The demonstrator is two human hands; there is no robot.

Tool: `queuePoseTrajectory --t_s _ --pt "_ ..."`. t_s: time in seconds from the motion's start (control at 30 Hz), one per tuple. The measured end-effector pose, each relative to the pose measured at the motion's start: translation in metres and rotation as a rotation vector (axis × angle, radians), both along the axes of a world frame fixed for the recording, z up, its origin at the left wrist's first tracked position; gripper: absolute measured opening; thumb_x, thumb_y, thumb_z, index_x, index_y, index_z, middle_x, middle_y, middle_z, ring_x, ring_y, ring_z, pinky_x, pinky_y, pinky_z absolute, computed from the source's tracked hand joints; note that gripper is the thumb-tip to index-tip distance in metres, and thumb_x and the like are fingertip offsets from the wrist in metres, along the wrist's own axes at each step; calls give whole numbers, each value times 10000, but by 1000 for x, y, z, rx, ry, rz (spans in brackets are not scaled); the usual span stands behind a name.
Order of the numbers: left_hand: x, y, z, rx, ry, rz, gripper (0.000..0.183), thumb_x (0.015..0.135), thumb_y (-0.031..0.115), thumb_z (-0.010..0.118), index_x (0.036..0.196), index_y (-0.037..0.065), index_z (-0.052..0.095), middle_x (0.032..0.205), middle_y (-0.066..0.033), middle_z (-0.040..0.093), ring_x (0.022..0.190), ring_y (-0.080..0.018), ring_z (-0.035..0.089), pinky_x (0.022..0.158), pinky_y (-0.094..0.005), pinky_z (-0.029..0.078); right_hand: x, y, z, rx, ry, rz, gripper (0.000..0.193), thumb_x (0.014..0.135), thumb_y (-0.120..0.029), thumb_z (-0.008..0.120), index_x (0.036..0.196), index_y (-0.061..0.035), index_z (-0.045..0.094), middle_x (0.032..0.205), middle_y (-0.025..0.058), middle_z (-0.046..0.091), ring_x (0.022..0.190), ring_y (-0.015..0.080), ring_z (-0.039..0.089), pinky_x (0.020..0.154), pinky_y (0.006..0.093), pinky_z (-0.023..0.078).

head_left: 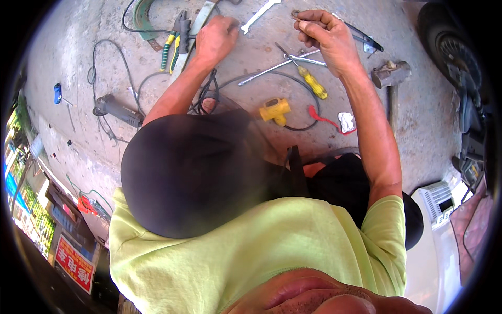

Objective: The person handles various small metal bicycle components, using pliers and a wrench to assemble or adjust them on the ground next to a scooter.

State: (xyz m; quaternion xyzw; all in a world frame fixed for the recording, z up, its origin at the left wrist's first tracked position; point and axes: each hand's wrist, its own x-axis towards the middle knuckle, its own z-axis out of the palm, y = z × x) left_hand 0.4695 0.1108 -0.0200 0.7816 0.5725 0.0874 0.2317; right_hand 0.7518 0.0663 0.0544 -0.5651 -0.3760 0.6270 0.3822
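My left hand (217, 39) is closed, its fingers curled under against the concrete beside a flat metal bar (201, 20). Whatever it may grip is hidden beneath it. Close to its left lie pliers with green and yellow handles (168, 51) and a dark-gripped tool (182, 32). An open-end wrench (260, 16) rests between my two hands. My right hand (327, 39) is raised at the upper right, thumb and fingers pinching a small dark, ring-shaped metal piece (296, 15). Below it, a yellow-handled screwdriver (312, 82) lies across thin metal rods (277, 68).
A hammer (391, 76) lies right of my right forearm. Nearer me are a yellow plastic fitting (274, 110), a red strap (323, 119) and crumpled white material (346, 122). An angle grinder (117, 110) with its cord sits left. A wheel (451, 47) stands far right.
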Motion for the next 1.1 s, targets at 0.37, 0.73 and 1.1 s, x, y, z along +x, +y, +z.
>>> queuePoseTrajectory --t_s 0.37,0.73,1.1 --pt "6 19 -8 -1 -2 -163 218 928 242 607 1090 179 738 1111 -107 662 1026 -350 656 886 -462 527 -14 1 4 1 -63 31 299 889 -196 746 1132 -26 714 964 33 721 814 89 624 727 249 492" --pt "20 9 50 -637 -712 242 220 957 192 663 1101 32 703 994 -86 704 851 -189 658 777 -342 529 -29 -4 18 80 -99 -8 268 909 -143 734 1142 -17 695 965 23 715 811 80 641 726 235 514" --pt "28 -4 97 -1088 -1399 182 196 991 142 623 1126 10 676 979 -89 690 793 -184 601 736 -332 486 -50 -6 41 275 -139 11 172 903 -92 725 1054 -12 705 955 36 723 862 85 655 764 250 545"
